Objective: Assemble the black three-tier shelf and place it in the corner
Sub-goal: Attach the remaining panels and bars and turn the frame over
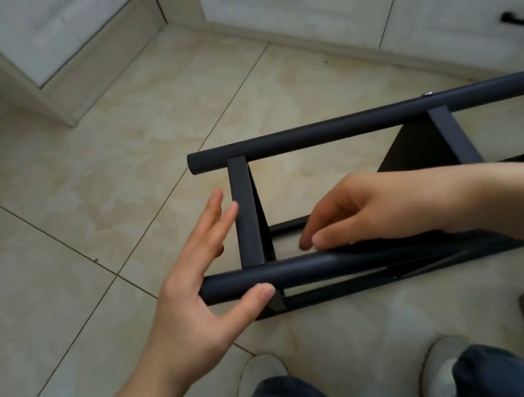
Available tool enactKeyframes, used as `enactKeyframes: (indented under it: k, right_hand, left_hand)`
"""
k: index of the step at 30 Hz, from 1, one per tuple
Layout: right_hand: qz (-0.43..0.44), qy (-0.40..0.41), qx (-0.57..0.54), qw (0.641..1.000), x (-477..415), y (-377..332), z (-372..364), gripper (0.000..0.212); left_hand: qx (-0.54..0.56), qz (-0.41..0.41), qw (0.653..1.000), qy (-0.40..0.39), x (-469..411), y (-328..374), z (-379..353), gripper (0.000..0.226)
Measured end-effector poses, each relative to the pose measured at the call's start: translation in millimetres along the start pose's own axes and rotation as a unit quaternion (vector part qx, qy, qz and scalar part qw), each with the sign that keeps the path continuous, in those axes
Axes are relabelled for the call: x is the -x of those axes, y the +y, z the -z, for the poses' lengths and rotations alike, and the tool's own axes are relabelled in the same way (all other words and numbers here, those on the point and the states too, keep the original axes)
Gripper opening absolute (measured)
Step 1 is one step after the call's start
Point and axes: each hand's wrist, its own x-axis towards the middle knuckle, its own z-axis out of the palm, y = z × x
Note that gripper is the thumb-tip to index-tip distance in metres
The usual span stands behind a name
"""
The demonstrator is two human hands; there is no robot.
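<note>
While the black shelf (pixel 345 126) lies on its side on the tile floor (pixel 81 192), running from centre out toward 3 o'clock, its free end sits at centre frame. Your left hand (pixel 194 298), in from 7 o'clock, is spread open: fingers straight against the crossbar (pixel 245 214), thumb touching the near pole (pixel 299 268) by its end. Your right hand (pixel 368 209), in from 3 o'clock, has its fingers curled, tips just above that pole; whether it grips or only rests, cannot tell. Cabinets (pixel 291 4) stand at 12 o'clock.
</note>
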Motion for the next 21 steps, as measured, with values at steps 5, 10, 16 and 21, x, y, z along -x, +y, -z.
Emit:
enactKeyframes:
  k: [5, 10, 16, 21]
  right_hand:
    - [0.003, 0.133, 0.06, 0.989, 44.6, 13.0, 2.2, 0.024]
    - [0.005, 0.198, 0.182, 0.963, 73.5, 25.1, -6.1, 0.028]
    - [0.004, 0.217, 0.257, 0.942, 81.6, 30.1, -7.4, 0.035]
    - [-0.009, 0.195, 0.347, 0.917, 80.8, 31.1, -8.2, 0.055]
  left_hand:
    - [0.198, 0.141, 0.962, 0.124, 8.2, 6.2, -23.8, 0.09]
    - [0.278, 0.275, 0.914, 0.109, 10.3, 14.3, -41.9, 0.068]
    - [0.239, 0.298, 0.924, 0.028, 7.5, 38.4, -39.6, 0.096]
    - [0.227, 0.325, 0.918, -0.016, -0.3, 36.4, -30.7, 0.066]
